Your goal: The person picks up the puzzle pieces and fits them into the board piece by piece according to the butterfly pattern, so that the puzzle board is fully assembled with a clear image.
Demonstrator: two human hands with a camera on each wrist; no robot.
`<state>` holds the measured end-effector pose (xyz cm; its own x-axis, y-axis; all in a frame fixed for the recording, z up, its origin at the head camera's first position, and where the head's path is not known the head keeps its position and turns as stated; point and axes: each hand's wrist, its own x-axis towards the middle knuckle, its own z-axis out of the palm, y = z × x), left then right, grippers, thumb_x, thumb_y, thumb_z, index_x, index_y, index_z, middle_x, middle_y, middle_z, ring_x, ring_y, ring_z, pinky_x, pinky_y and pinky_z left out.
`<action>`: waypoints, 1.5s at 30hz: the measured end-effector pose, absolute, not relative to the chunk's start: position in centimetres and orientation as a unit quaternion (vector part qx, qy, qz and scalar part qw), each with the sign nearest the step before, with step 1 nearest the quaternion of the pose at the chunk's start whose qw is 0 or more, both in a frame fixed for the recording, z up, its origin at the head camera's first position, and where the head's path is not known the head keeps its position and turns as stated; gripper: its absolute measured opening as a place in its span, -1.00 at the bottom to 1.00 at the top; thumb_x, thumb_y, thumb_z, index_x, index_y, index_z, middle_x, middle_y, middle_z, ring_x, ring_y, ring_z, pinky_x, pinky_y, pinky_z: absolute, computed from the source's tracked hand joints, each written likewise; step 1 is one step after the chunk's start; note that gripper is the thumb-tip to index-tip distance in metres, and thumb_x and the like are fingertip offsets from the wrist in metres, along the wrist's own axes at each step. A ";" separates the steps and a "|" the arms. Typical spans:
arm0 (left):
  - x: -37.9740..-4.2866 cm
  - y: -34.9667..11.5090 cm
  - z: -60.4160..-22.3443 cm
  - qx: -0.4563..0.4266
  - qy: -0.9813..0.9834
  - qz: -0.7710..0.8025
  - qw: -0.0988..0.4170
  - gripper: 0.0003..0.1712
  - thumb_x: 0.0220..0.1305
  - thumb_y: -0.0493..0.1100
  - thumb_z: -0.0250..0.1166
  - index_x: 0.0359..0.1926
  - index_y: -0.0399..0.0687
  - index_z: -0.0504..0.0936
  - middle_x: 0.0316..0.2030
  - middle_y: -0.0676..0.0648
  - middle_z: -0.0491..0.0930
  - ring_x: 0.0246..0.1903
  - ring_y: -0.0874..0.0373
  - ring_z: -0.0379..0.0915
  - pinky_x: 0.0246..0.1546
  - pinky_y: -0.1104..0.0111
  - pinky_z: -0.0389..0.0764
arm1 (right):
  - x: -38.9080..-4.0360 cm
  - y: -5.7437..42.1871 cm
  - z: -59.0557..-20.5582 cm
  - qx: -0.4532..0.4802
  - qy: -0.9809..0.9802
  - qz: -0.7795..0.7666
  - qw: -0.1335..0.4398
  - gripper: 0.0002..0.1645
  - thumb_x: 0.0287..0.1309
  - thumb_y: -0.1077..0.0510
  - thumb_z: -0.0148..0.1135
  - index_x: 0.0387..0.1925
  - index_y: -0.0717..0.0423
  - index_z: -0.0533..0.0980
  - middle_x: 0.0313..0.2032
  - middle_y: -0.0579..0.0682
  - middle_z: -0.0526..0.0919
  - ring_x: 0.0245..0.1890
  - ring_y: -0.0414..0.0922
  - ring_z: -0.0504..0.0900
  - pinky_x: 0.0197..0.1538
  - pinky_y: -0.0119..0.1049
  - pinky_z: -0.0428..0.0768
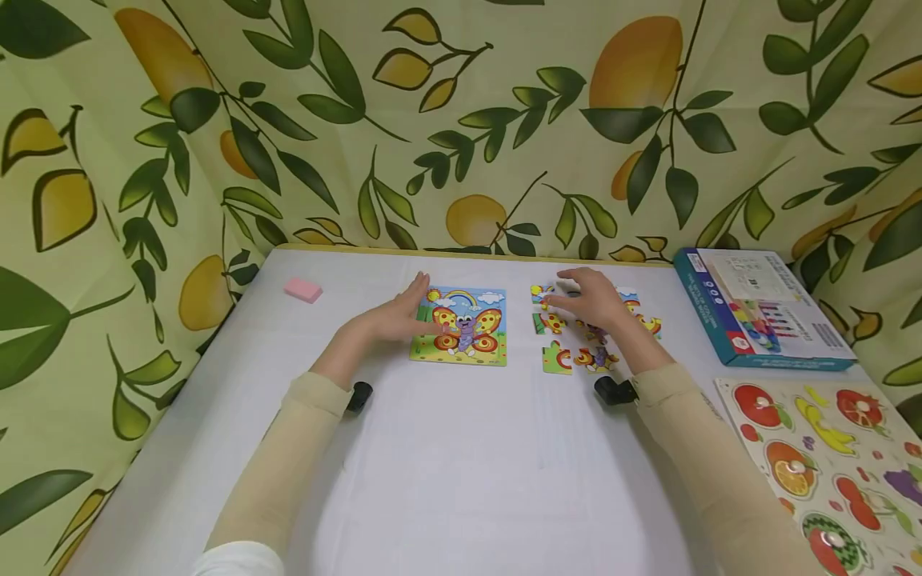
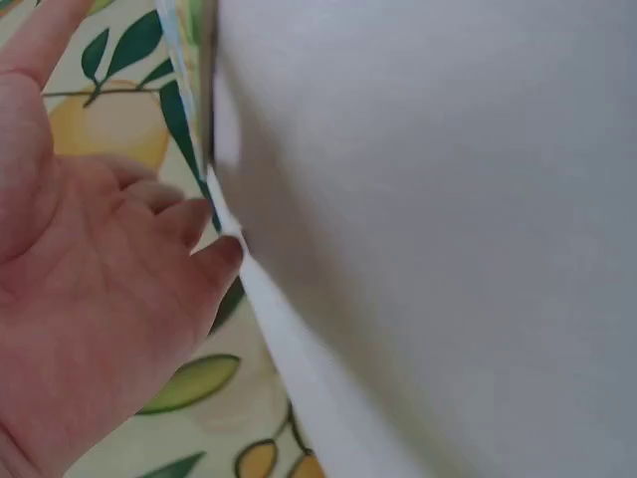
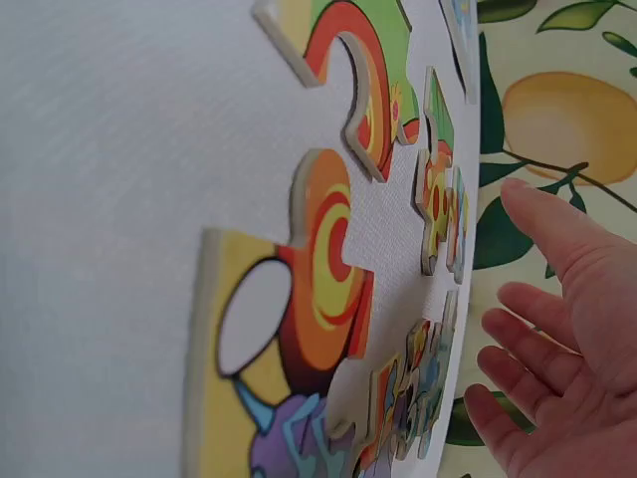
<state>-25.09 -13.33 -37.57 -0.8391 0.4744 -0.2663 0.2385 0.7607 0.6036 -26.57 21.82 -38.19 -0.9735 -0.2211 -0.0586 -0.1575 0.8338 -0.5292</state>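
Observation:
A square butterfly picture [image 1: 475,344] lies flat on the white table. My left hand [image 1: 389,318] is at its left edge, the thumb reaching over the picture and the fingers extended along the side. In the left wrist view, the palm [image 2: 95,289] shows with nothing in it. Loose jigsaw pieces lie in rough rows to the right of the picture, including a green piece with a red arc [image 1: 556,360]. Over the upper rows hovers my right hand [image 1: 594,300], fingers loosely bent and apart. The right wrist view shows that palm [image 3: 587,368] bare, beside an orange-and-purple piece [image 3: 314,299].
A pink block [image 1: 303,290] sits at the back left. At the right are a blue-and-white box [image 1: 771,308] and, in front of it, a fruit knob-puzzle board [image 1: 828,448]. A leaf-and-fruit patterned curtain [image 1: 461,160] hangs behind the table.

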 end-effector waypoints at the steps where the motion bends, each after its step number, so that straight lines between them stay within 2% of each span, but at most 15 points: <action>1: -24.9 -13.7 -37.7 0.197 0.911 0.287 0.220 0.27 0.23 0.28 0.26 0.52 -0.15 -0.41 0.52 -0.15 -0.50 0.49 -0.02 -0.57 0.43 0.05 -0.27 | -26.7 21.7 -38.2 -0.100 0.956 -0.270 0.061 -0.20 0.29 -0.09 0.23 0.36 0.31 0.27 0.34 0.35 0.25 0.35 0.29 0.15 0.34 0.17 0.14; 7: -24.3 -15.1 -38.3 0.201 0.905 0.280 0.250 0.26 0.20 0.24 0.32 0.54 -0.12 -0.35 0.53 -0.11 -0.43 0.49 0.01 -0.50 0.43 0.08 -0.25 | -27.4 21.0 -38.5 -0.096 0.956 -0.267 0.080 -0.31 0.25 -0.06 0.27 0.26 0.29 0.40 0.26 0.31 0.37 0.34 0.25 0.17 0.35 0.12 0.16; 13: -24.2 -15.5 -38.5 0.228 0.905 0.264 0.242 0.21 0.23 0.18 0.33 0.53 -0.18 -0.29 0.52 -0.16 -0.38 0.49 -0.03 -0.50 0.44 0.13 -0.32 | -28.0 20.4 -38.6 -0.077 0.957 -0.263 0.099 -0.36 0.23 -0.05 0.30 0.20 0.26 0.44 0.25 0.31 0.32 0.35 0.25 0.11 0.32 0.12 0.18; 21: -24.1 -15.3 -38.7 0.248 0.909 0.242 0.232 0.21 0.21 0.14 0.36 0.53 -0.22 -0.24 0.52 -0.19 -0.41 0.49 -0.07 -0.52 0.43 0.07 -0.33 | -28.4 20.2 -38.4 -0.054 0.960 -0.247 0.122 -0.33 0.20 -0.09 0.31 0.17 0.27 0.41 0.26 0.32 0.29 0.33 0.26 0.10 0.30 0.16 0.18; 25: -24.0 -15.1 -38.6 0.245 0.913 0.229 0.233 0.27 0.15 0.17 0.40 0.52 -0.24 -0.25 0.52 -0.19 -0.40 0.49 -0.06 -0.53 0.43 0.06 -0.31 | -28.6 20.1 -38.3 -0.043 0.958 -0.250 0.133 -0.31 0.20 -0.10 0.31 0.18 0.27 0.38 0.21 0.31 0.34 0.23 0.24 0.21 0.24 0.16 0.26; 29: -23.7 -14.8 -38.3 0.236 0.919 0.218 0.228 0.27 0.14 0.17 0.42 0.52 -0.24 -0.22 0.52 -0.19 -0.36 0.49 -0.05 -0.49 0.43 0.08 -0.28 | -28.6 19.9 -38.1 -0.038 0.954 -0.269 0.130 -0.36 0.19 -0.05 0.33 0.13 0.24 0.35 0.08 0.26 0.41 0.04 0.17 0.34 0.11 0.08 0.35; 35: -23.5 -14.6 -38.2 0.220 0.926 0.210 0.225 0.26 0.12 0.18 0.43 0.53 -0.20 -0.18 0.53 -0.16 -0.32 0.50 -0.03 -0.46 0.44 0.09 -0.25 | -28.5 19.2 -37.9 -0.062 0.939 -0.335 0.058 -0.65 0.30 0.13 0.22 0.01 0.26 0.44 -0.10 0.21 0.49 -0.11 0.11 0.43 -0.07 -0.06 0.43; 38: -23.5 -14.6 -38.2 0.217 0.928 0.205 0.224 0.26 0.11 0.18 0.43 0.53 -0.19 -0.17 0.53 -0.14 -0.32 0.50 -0.03 -0.45 0.44 0.09 -0.24 | -28.4 17.9 -37.6 -0.046 0.921 -0.386 0.035 -0.67 0.31 0.12 0.22 0.03 0.22 0.52 -0.11 0.19 0.54 -0.11 0.09 0.51 -0.06 -0.10 0.46; 42: -23.4 -14.4 -38.0 0.218 0.930 0.197 0.220 0.25 0.12 0.18 0.43 0.53 -0.20 -0.17 0.53 -0.14 -0.31 0.50 -0.04 -0.43 0.44 0.09 -0.22 | -28.5 15.3 -37.3 -0.014 0.874 -0.481 0.063 -0.61 0.28 0.06 0.28 0.06 0.17 0.56 -0.08 0.14 0.60 -0.13 0.03 0.64 0.05 -0.15 0.53; 45: -23.3 -14.3 -38.0 0.215 0.932 0.194 0.219 0.25 0.12 0.18 0.43 0.53 -0.20 -0.17 0.53 -0.14 -0.30 0.50 -0.04 -0.42 0.43 0.09 -0.21 | -28.4 12.9 -37.6 -0.004 0.837 -0.537 0.103 -0.60 0.28 0.07 0.28 0.08 0.17 0.57 -0.05 0.13 0.62 -0.16 -0.06 0.64 0.07 -0.19 0.54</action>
